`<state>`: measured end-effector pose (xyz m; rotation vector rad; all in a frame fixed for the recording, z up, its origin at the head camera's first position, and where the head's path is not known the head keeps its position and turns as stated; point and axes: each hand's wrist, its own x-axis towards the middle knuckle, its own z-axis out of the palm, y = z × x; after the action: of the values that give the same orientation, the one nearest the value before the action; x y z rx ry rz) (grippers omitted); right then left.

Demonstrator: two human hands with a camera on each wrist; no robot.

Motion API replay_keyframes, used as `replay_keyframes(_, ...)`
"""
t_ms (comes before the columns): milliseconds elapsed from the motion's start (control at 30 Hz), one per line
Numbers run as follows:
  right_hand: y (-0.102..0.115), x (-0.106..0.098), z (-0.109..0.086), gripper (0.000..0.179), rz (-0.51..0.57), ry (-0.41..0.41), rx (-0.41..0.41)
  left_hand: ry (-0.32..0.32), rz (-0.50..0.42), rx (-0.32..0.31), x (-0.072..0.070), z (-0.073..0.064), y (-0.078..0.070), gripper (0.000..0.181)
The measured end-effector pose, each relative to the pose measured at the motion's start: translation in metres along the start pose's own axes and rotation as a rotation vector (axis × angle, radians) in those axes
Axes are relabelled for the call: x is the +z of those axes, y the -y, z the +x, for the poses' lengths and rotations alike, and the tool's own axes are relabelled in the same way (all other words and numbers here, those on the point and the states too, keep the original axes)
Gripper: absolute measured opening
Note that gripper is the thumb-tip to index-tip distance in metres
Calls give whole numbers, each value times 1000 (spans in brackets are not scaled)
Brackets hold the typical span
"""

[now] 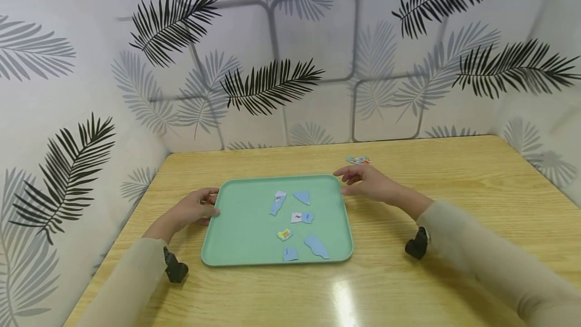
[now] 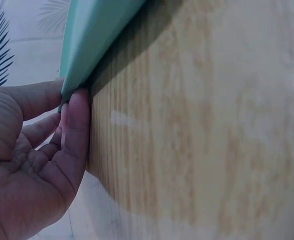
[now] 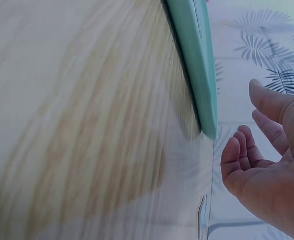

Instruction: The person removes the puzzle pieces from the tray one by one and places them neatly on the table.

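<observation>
A green rectangular tray (image 1: 245,223) lies on the wooden table. My left hand (image 1: 192,210) pinches its left rim, and the left wrist view shows the thumb (image 2: 39,97) against the wall and a finger at the underside. Beside the tray's far right corner is my right hand (image 1: 367,183), its fingers loosely bent and holding nothing. In the right wrist view a gap separates that hand (image 3: 272,165) from the tray edge (image 3: 199,75). On the tray lie several flat, irregular pieces, among them a light blue one (image 1: 316,246), a yellow one (image 1: 285,234) and a white-and-blue one (image 1: 301,217).
Behind the tray, a small pile of colourful flat pieces (image 1: 358,160) lies near the table's far edge. Walls with a leaf pattern (image 1: 313,110) stand close behind the table (image 1: 445,175) and at its left. A bright reflection shows on the front of the tabletop.
</observation>
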<state>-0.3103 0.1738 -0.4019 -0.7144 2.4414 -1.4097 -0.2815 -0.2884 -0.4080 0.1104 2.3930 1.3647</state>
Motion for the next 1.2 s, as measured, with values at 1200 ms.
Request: replay_keyframes(1200,21,62,45,52,-85,51,108,6,-7,-11,-1,2,2,65)
